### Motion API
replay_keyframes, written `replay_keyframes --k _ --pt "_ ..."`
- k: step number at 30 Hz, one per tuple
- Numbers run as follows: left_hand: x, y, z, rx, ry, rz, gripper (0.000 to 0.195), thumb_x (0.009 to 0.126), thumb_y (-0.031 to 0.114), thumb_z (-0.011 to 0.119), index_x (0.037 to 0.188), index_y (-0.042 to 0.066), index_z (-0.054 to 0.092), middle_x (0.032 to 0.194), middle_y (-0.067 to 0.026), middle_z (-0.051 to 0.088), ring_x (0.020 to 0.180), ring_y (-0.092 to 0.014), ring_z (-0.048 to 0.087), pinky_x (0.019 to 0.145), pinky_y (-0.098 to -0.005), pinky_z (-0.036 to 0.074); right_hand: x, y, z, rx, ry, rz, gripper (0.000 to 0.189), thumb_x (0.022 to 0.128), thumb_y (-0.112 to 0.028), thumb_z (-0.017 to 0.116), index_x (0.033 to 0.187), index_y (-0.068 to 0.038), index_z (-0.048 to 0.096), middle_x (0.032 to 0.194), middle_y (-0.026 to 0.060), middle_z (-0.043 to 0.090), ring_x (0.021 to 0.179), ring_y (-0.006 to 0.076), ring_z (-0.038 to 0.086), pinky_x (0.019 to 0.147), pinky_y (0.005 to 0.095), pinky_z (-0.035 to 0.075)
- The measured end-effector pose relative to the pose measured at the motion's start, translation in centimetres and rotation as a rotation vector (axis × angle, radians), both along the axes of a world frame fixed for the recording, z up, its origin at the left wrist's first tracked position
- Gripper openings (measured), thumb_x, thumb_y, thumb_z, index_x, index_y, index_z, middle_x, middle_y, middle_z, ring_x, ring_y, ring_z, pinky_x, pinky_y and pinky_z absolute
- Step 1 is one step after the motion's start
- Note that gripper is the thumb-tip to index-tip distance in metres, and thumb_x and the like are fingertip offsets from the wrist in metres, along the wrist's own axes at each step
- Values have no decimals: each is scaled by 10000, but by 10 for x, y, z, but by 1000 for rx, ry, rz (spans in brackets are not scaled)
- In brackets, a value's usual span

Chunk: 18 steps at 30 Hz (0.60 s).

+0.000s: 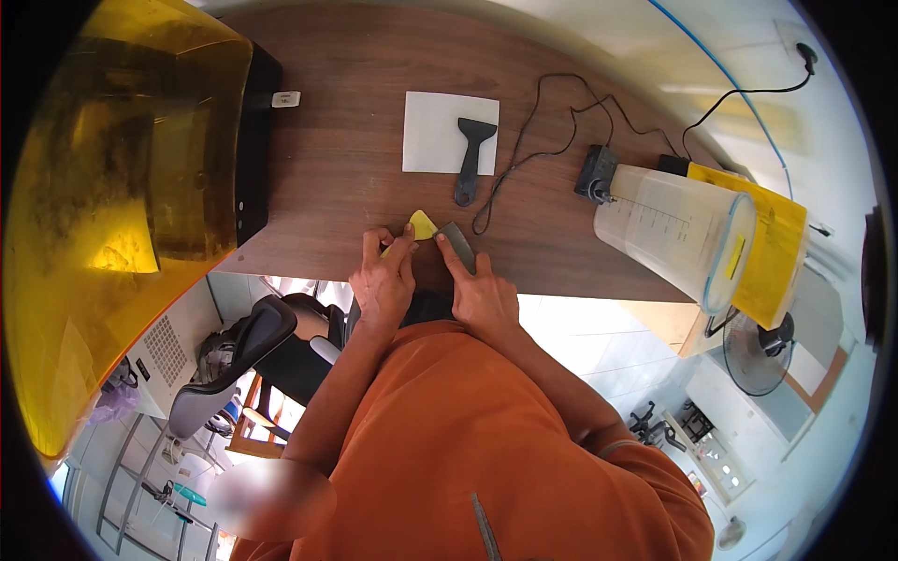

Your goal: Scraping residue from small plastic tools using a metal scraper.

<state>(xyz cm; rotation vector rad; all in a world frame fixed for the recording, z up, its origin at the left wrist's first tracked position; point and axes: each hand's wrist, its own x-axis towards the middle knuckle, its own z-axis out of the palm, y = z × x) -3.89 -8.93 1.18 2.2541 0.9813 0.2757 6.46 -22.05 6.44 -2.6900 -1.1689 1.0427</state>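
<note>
A small yellow piece point(422, 226) with a pointed end is pinched in my left hand point(384, 279) near the front edge of the wooden table point(337, 154). The fingers hide its lower part. My right hand point(485, 293) grips a flat grey blade-like tool point(457, 245), the index finger stretched along it. Its tip comes close to the yellow piece; whether they touch I cannot tell. Farther back, a black plastic scraper point(471, 156) rests partly on a white sheet point(429, 133), its handle reaching onto the wood.
At left stands a resin 3D printer with an amber cover point(189, 126), a white USB stick point(285, 99) at its side. To the right are a looped black cable point(523, 151), a power adapter point(596, 172) and a clear lidded container point(652, 217). An office chair point(231, 365) is below left.
</note>
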Motion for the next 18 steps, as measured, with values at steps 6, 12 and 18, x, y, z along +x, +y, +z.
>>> replay_keyframes --k 6,12,18 --pt "0 0 0 -1 -8 -6 223 917 183 718 1135 204 762 978 -28 536 677 -238 644 512 -393 517 -1 1 -1 -16 -16 -1 785 909 -126 606 1603 -343 309 975 206 567 645 374 692 584 495 597" --pt "3 -1 4 -19 9 6 191 911 185 734 1098 172 773 968 -38 542 705 -227 641 532 -391 515 3 18 -7 58 -41 -32 754 897 -100 602 1577 -338 381 947 195 556 630 382 674 582 509 575" --pt "2 -1 4 -35 9 14 209 909 174 726 1114 184 764 980 -35 539 700 -245 649 533 -404 520 -1 3 -3 34 -27 14 772 908 -126 613 1595 -341 335 969 192 561 604 357 681 554 478 585"
